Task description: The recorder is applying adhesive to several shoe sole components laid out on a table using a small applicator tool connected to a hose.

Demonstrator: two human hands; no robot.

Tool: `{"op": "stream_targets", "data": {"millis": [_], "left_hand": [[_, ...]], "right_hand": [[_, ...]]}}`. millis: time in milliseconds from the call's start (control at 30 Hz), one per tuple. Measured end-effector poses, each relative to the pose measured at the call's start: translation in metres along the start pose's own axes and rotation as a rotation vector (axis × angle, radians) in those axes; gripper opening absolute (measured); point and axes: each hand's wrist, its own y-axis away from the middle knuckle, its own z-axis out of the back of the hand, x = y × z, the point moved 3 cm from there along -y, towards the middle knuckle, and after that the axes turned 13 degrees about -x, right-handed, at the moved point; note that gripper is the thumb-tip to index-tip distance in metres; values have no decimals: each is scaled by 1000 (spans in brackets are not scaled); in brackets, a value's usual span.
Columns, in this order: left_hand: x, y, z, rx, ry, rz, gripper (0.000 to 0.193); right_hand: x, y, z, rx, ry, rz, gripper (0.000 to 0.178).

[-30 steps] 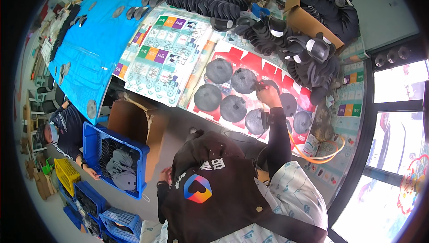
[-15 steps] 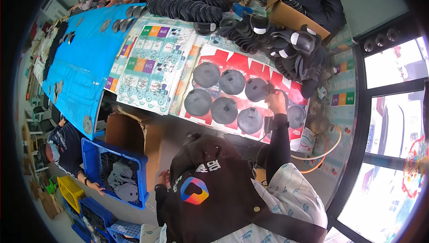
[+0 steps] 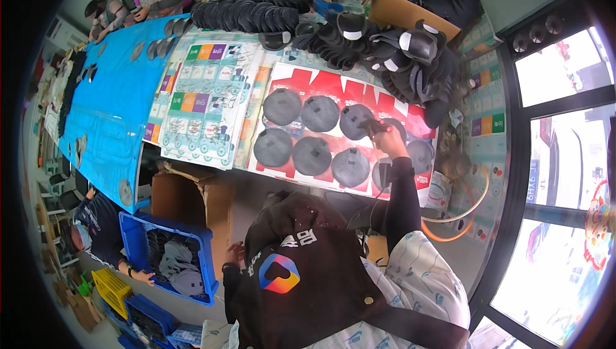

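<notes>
Over a red and white printed sheet [image 3: 321, 79] on the table, my right hand [image 3: 389, 140] is closed around something small and dark that I cannot make out. It hovers just right of a round dark grey disc [image 3: 355, 118] in the far row. Several similar discs lie in two rows, among them a far-left disc [image 3: 282, 106], a near-left disc [image 3: 273, 147] and a near-middle disc [image 3: 350, 167]. My right forearm partly covers one disc in the near row. My left hand [image 3: 236, 253] hangs beside my dark apron, off the table; its fingers are too small to read.
Dark curved pieces [image 3: 417, 67] pile up behind the sheet, with a cardboard box [image 3: 410, 12] beyond. A printed board [image 3: 212, 99] and a blue-covered table [image 3: 115, 105] extend leftward. A co-worker reaches to a blue crate [image 3: 208, 265]. Hoses [image 3: 449, 237] loop at right.
The view has shifted slightly, so the table sits further left. My right hand stays near the far row's discs, and a disc to its right has come into sight. My left hand still hangs.
</notes>
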Motion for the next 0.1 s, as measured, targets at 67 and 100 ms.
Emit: {"op": "stream_targets", "data": {"millis": [67,100], "left_hand": [[1,-1,-6,32,213,86,36],[3,-3,-9,38,207,87,36]], "right_hand": [[6,-3,2,-120,307,97,22],[10,-2,2,-193,390,158,23]]}}
